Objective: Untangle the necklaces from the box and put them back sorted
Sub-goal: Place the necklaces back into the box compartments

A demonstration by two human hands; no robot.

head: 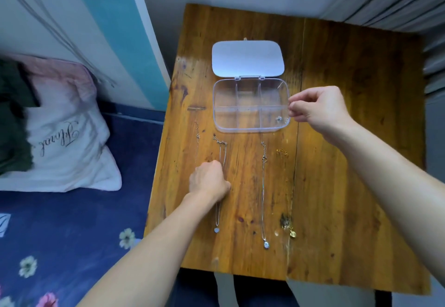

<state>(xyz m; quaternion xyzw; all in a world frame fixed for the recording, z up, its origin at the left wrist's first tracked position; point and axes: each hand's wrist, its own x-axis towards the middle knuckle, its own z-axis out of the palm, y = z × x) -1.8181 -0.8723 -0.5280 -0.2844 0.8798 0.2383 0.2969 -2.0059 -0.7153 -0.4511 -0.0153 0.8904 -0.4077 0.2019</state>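
Observation:
A clear compartment box (pixel 250 127) lies on the wooden table (pixel 349 186) with its lid (pixel 248 59) folded back. My right hand (pixel 317 108) is pinched over the box's right rim, above a small silver necklace piece (pixel 279 118) in the near right compartment; any chain between the fingers is too fine to see. My left hand (pixel 208 180) is curled on the table at the lower end of a thin chain (pixel 197 138) and covers part of the heart-pendant necklace (pixel 217 229). A silver pendant necklace (pixel 266 244) and a gold necklace (pixel 292 233) lie straight to the right.
A bed with a dark blue floral sheet (pixel 72 222) and a white-pink pillow (pixel 65 133) stands left of the table. Grey curtains (pixel 397 1) hang at the back right. The table's near edge (pixel 240 274) is close to my body.

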